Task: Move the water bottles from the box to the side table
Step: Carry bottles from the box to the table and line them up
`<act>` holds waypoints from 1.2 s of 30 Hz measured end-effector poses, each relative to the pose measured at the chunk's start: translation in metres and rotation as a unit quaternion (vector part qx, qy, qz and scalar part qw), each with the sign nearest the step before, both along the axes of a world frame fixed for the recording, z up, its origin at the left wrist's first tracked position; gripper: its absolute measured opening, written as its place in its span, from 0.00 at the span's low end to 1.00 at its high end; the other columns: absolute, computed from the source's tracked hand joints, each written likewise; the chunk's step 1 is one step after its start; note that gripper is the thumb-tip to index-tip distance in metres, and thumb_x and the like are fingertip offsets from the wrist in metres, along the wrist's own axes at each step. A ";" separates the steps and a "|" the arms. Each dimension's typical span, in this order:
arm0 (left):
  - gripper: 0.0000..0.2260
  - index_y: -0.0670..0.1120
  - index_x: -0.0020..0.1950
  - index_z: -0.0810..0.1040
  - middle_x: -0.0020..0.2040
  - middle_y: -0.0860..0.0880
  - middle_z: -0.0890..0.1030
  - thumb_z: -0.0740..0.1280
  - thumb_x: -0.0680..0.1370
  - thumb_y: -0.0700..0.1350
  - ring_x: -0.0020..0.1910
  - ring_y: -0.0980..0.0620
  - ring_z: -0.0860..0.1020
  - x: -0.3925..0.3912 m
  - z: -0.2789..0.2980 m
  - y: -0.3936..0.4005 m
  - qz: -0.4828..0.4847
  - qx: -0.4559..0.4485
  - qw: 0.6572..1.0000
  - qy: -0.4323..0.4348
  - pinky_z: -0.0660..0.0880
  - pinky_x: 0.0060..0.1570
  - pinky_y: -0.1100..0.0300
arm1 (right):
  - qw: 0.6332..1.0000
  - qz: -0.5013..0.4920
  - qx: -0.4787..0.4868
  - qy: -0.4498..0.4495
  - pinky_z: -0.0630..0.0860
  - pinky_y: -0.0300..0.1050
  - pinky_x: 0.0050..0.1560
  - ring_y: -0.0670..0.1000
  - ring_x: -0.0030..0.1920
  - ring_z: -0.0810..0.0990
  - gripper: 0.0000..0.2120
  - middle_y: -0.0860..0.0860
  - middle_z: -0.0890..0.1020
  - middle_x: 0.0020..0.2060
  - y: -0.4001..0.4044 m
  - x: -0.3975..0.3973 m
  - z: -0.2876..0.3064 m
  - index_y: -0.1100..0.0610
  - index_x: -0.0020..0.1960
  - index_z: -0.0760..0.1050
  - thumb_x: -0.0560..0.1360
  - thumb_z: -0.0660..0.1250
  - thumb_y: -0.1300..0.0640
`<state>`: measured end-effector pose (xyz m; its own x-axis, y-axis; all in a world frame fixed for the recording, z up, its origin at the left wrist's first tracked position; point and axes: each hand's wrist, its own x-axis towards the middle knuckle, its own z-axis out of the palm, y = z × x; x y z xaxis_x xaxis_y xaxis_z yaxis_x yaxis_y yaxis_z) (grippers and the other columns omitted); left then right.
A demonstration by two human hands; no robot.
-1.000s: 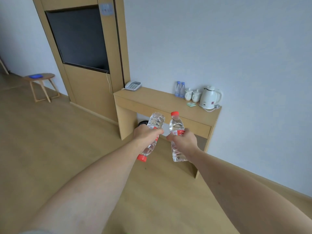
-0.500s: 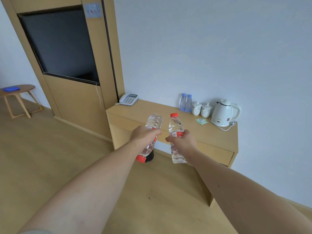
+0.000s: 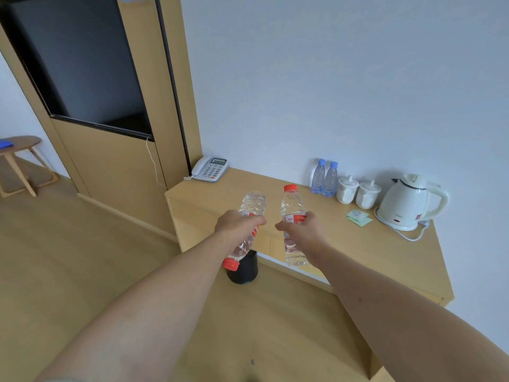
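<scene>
Phone (image 3: pixel 210 169), two cups (image 3: pixel 347 189), kettle (image 3: pixel 407 202) (white).

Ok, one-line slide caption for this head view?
Left hand holds a red-capped clear bottle inverted, right hand another upright, before the wooden side table.

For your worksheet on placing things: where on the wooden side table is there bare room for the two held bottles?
Bare top lies between the telephone and the blue-capped bottles. Crowded: cups, sachets, kettle.

Two bare forearms (no sleeves, watch or rings visible)
</scene>
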<state>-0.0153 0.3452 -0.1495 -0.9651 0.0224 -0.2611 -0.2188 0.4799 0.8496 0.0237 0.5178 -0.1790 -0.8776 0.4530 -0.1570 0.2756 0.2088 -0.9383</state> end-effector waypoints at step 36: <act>0.17 0.39 0.51 0.82 0.52 0.45 0.79 0.81 0.65 0.40 0.44 0.45 0.83 -0.538 -0.022 0.166 -0.366 -0.141 0.917 -0.076 0.85 0.39 0.52 | 0.970 -0.209 0.092 -0.088 0.83 0.58 0.51 0.52 0.49 0.81 0.26 0.48 0.80 0.48 0.138 -0.432 -0.037 0.50 0.56 0.72 0.64 0.80 0.46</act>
